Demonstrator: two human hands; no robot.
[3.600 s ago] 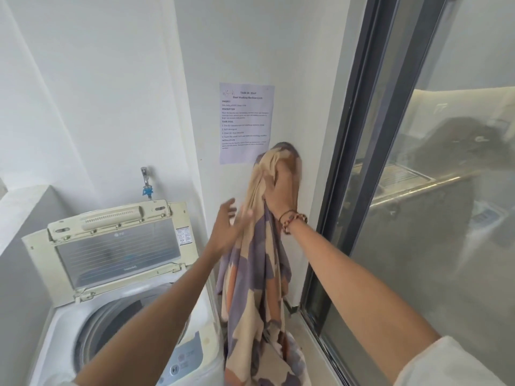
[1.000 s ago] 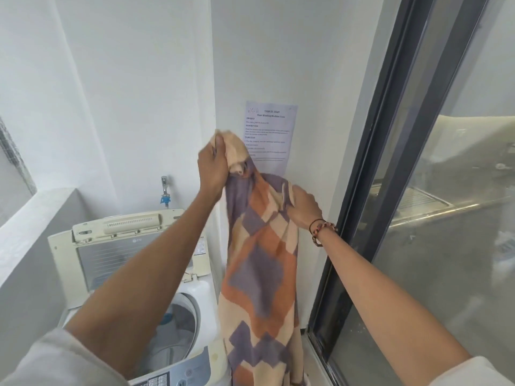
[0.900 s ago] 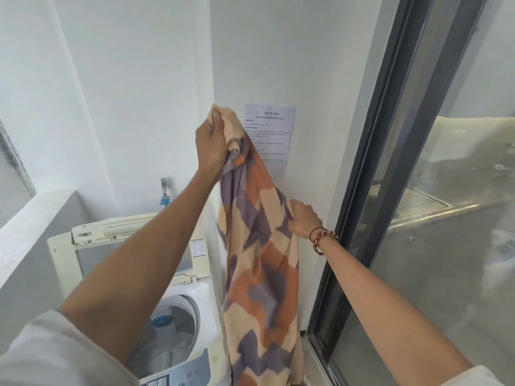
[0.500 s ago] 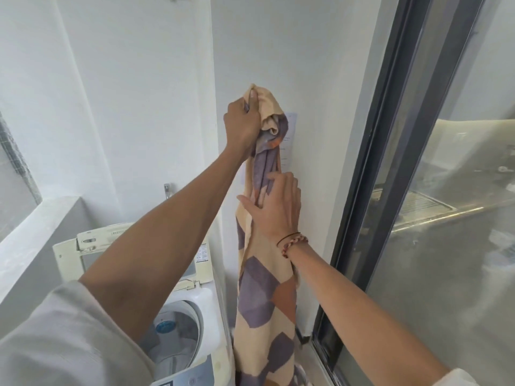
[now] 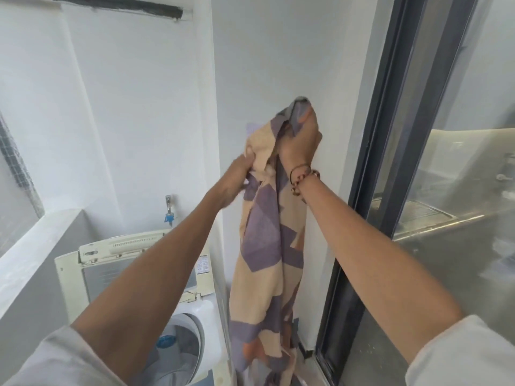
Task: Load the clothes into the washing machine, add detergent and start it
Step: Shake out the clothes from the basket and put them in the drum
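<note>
Right hand (image 5: 302,135) fingers clamped on top of patterned cloth (image 5: 267,246), arm raised high by wall. Left hand (image 5: 237,176) fingers pinch cloth just below, arm stretched up. Cloth hangs right of open washing machine (image 5: 192,324), not inside.

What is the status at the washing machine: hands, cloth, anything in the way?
Both hands gripping: right hand high, left hand lower. Patterned cloth hanging beside washing machine, not inside. Lid up, drum open; nothing blocking.
</note>
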